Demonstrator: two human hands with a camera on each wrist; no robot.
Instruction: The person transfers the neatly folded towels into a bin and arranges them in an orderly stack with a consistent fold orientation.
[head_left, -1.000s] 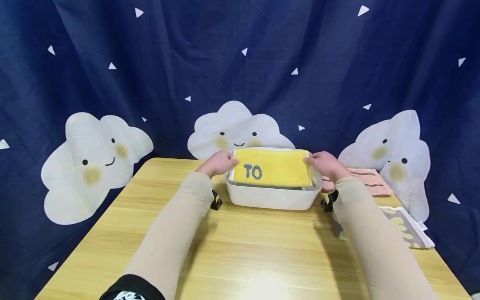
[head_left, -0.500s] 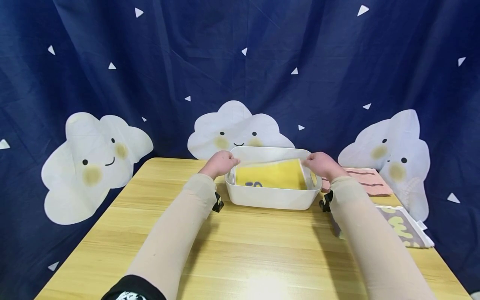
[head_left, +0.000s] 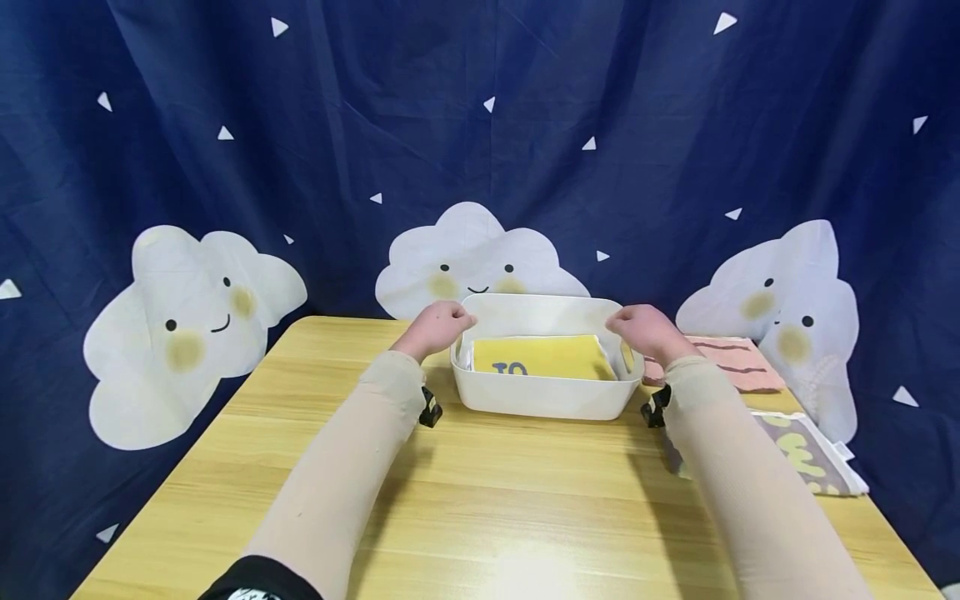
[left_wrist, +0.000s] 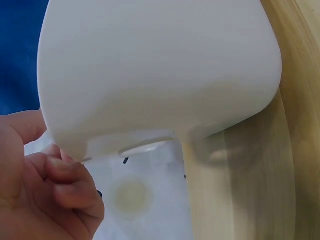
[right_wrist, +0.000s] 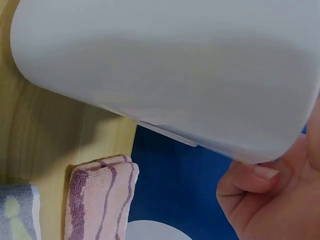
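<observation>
A folded yellow towel (head_left: 551, 354) with grey lettering lies inside a white plastic basket (head_left: 536, 397), its near edge hidden by the front wall. My left hand (head_left: 437, 327) is over the basket's left end, fingers loosely curled near the rim and apart from the towel. Over the opposite end, my right hand (head_left: 643, 327) has its fingers bent in a similar way, with no cloth between them. In the left wrist view the basket's outer wall (left_wrist: 160, 65) covers part of the fingers. The right wrist view shows the right hand (right_wrist: 272, 192) beside the basket's rim.
Right of the basket lies a folded pink towel (head_left: 738, 360) with dark stripes. Nearer, a grey and yellow-green towel (head_left: 813, 458) is partly hidden by the right forearm. The wooden table (head_left: 480, 500) meets a dark blue curtain (head_left: 480, 125) with clouds printed on it.
The yellow towel, gripped at both ends a second ago, has gone down into the basket and out of both hands. The hands have stayed nearly in place above the rim.
</observation>
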